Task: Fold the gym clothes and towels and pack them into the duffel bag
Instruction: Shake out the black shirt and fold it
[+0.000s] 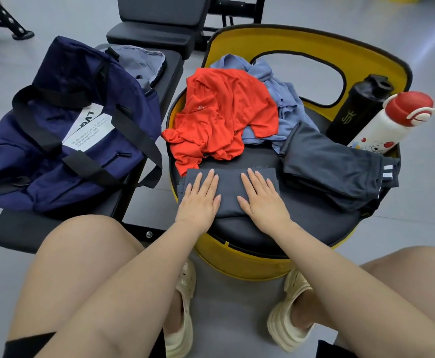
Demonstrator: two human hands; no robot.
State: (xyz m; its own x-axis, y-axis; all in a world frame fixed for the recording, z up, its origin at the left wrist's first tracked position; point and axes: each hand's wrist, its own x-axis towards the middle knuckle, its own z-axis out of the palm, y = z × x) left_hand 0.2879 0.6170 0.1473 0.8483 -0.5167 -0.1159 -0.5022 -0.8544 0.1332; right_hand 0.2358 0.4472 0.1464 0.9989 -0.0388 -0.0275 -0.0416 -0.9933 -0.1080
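A folded dark grey garment [228, 187] lies on the black seat of a yellow chair [262, 236]. My left hand [199, 200] and my right hand [261, 200] both press flat on it, fingers straight. Behind it lie a crumpled orange shirt [219, 115] and a light blue garment [281, 99]. Folded dark shorts with white stripes [337, 169] sit on the seat to the right. A navy duffel bag [64, 130] with black straps rests on a black bench to the left, its top open.
A black shaker bottle [358, 107] and a white bottle with a red cap [389, 122] lean against the chair's back on the right. The black bench [56, 228] runs along the left. Gym equipment stands behind. My knees and feet are below the chair.
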